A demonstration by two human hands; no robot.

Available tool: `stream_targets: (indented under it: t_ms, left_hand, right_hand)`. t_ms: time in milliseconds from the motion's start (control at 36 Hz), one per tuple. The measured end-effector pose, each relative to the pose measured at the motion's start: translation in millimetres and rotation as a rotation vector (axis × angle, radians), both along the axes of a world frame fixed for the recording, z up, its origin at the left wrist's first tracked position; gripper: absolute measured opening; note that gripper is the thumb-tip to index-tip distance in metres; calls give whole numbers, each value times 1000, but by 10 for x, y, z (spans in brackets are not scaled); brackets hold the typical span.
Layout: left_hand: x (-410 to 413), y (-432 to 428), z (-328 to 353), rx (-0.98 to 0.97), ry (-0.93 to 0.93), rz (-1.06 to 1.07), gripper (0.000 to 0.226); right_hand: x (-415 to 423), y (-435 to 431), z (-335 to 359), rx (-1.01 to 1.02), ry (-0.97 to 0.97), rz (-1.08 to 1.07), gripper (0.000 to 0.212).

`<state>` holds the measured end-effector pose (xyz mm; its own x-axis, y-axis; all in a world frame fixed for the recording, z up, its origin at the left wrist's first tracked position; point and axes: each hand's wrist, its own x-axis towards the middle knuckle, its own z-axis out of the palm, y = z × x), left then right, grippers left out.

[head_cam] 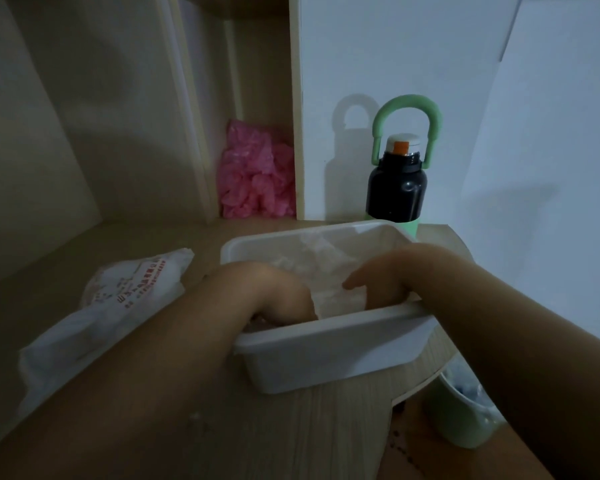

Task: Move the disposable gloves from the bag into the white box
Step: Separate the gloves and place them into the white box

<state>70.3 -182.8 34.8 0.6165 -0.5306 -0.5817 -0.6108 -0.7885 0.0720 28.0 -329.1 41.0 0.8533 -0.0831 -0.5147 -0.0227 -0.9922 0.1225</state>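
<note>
Two hands reach down into the white box (pixel 326 355) on the wooden worktop (pixel 319 431), where a crumpled heap of translucent disposable gloves (pixel 323 265) lies piled toward the far wall. The left hand (pixel 281 296) dips in at the near left corner. The right hand (pixel 378 275) goes in at the near right, its thumb lying out across the pile. The box's near wall hides the fingertips of both, so it cannot be told whether they grasp gloves or merely press on them. One hand at each end suggests the heap is being tamped or spread to sit below the rim. The printed plastic bag (pixel 118 306) lies slack on its side just left of the box; what it holds cannot be seen. A black bottle with a green handle (pixel 397 188) stands behind the box.
</note>
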Motion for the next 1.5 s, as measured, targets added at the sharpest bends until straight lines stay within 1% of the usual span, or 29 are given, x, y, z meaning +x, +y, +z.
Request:
stream_targets:
  t_ms: [83,139,194,250,306,361,417,500,556,583,611,667,722,778,889,972,1056,1222,1306,1361,1417,1500]
  left_hand:
    - [-26,41,44,-24,-46,-33,34]
    - [-47,98,113,-77,-136,-64,39]
    - [-71,196,214,-195,-235,-63,43]
    - [-115,332,348,-373,-317,-29,42]
    - [-177,514,478,-565,-333,19,37]
    - [-224,701,567,-743,-351,73,29]
    - [-291,932,598,-892,-413,156,25]
    - [-391,1288,549,-1045,-489,265,24]
    - [-494,1544,459,-1099,-511,349,23]
    - [-512,1619,404,-1112,-537,386,22]
    - [-529,1722,331,-1114,-574,431,22]
    - [-544,1919,144,-1125,-623,525,20]
    - [-568,2079,-82,-1142,-599,622,20]
    - [-613,2173,-311,-1127,-550,679,24]
    - [-730,2210,-621,-1010,-451,731,47]
    - [-745,2213,-796,-938,-345,760,65]
    - [-735,2257,-936,-975,-266,789,74]
    - [-741,2281,-1099,-971,-394,581,67]
    - [-713,2286,-1158,-1052,-420,613,59]
    - [-695,2280,-1160,-1158,-454,664,46]
    - [-671,2294,-1138,-1223,-529,722,33]
    - [-652,2337,-1098,-1127,-663,709,30]
  right_hand:
    - [-17,-16,3,74,-90,-44,68]
    - [-45,-19,42,157,-210,-79,70]
    - [-75,-6,99,244,-368,-109,69]
    - [-114,37,165,346,-515,-142,62]
    - [-160,131,240,429,-638,-146,54]
    - [-236,268,317,503,-737,-118,45]
    - [-340,492,376,551,-820,-67,35]
    - [-451,888,391,608,-976,12,24]
    - [-508,1182,340,683,-1053,47,11]
    - [-537,1283,319,716,-1076,53,8]
    - [-564,1409,274,748,-1086,59,11]
    - [-607,1645,166,803,-1081,74,22]
    - [-636,1846,24,846,-1062,85,24]
    - [-622,1961,-160,886,-1011,48,26]
    - [-558,2092,-591,939,-781,-92,41]
    - [-530,2136,-845,954,-636,-134,52]
    - [-498,2139,-991,921,-565,-119,60]
    - [-454,2128,-1153,865,-550,-90,66]
    - [-452,2094,-1198,940,-583,-112,70]
    - [-454,2074,-1203,1009,-626,-133,71]
    - [-447,2063,-1200,1018,-669,-133,69]
    - [-452,2057,-1180,934,-736,-65,60]
